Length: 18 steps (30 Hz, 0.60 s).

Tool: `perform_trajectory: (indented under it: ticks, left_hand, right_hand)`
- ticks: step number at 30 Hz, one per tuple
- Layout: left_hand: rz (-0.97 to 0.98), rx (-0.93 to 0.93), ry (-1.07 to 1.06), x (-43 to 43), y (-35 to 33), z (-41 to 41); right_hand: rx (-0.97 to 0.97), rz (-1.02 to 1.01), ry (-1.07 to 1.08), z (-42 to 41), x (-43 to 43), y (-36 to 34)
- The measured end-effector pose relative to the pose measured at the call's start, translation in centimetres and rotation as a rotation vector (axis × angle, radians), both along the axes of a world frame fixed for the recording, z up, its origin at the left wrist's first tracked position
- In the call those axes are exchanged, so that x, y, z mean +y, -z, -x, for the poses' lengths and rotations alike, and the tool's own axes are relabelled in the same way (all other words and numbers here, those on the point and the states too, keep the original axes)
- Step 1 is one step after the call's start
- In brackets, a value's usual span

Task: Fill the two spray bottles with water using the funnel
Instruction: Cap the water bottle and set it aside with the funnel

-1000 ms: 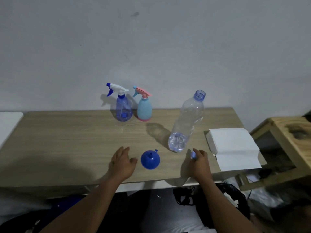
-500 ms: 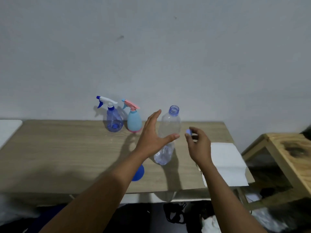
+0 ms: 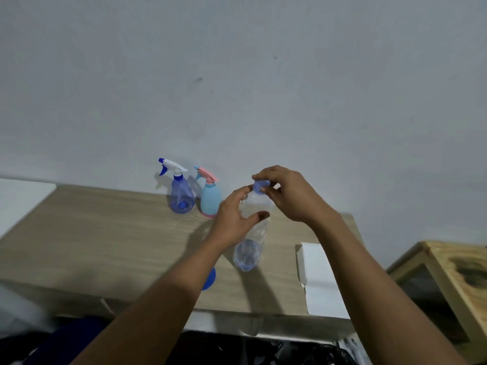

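Note:
A clear plastic water bottle [image 3: 250, 248] stands upright on the wooden table [image 3: 105, 233], nearly drained, with a little water at its base. My left hand [image 3: 234, 219] wraps around its upper body. My right hand [image 3: 287, 196] pinches a blue cap [image 3: 261, 186] right on the bottle's mouth. Against the wall stand two spray bottles side by side: a clear blue one [image 3: 180, 192] with a white and blue trigger, and a light blue one [image 3: 210, 197] with a pink trigger. The blue funnel [image 3: 209, 279] lies near the table's front edge, mostly hidden by my left forearm.
A stack of white paper towels [image 3: 319, 280] lies on the table's right end, partly under my right forearm. A wooden stool or side table [image 3: 448, 272] stands to the right. A white surface [image 3: 18, 198] adjoins the table's left end. The wall is just behind the bottles.
My right hand has carried the blue cap from near the table's front edge up onto the bottle's mouth. My left hand left the table and took hold of the bottle. The camera tilted upward.

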<state>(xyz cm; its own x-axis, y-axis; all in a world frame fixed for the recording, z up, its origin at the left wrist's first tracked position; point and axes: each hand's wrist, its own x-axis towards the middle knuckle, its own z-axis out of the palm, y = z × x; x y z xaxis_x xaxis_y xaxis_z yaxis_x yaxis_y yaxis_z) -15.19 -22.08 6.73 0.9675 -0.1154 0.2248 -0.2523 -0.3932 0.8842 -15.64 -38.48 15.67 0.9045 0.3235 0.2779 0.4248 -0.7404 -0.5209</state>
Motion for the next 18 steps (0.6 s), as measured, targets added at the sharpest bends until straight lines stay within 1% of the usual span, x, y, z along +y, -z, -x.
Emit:
perform_trajectory:
  ticks: [2,4,8,11,13,16,18]
  left_hand:
    - [-0.013,0.011,-0.012,0.0,0.1,-0.1]
    - [-0.011,0.023,-0.010,0.0,0.1,0.0]
    - [-0.005,0.010,-0.022,-0.2,-0.2,0.4]
    - [-0.009,0.035,-0.030,-0.2,-0.5,0.6]
    - [-0.003,0.045,-0.018,-0.2,-0.7,0.6]
    - [0.024,0.041,0.005,-0.1,-0.7,0.5]
    - [0.022,0.039,0.004,-0.3,-0.6,0.5]
  right_hand:
    - [0.013,0.053,-0.017,-0.3,0.0,-0.3]
    - [0.026,0.094,0.013,-0.6,0.1,-0.5]
    - [0.028,0.048,0.151,-0.9,0.7,-0.2]
    - [0.035,0.051,0.238,-0.8,1.2,0.2]
    - [0.044,-0.005,0.190,-0.7,0.9,0.3]
    - [0.143,-0.157,0.029,-0.5,0.0,0.2]
    - [0.107,-0.186,0.024,-0.5,-0.3,0.3]
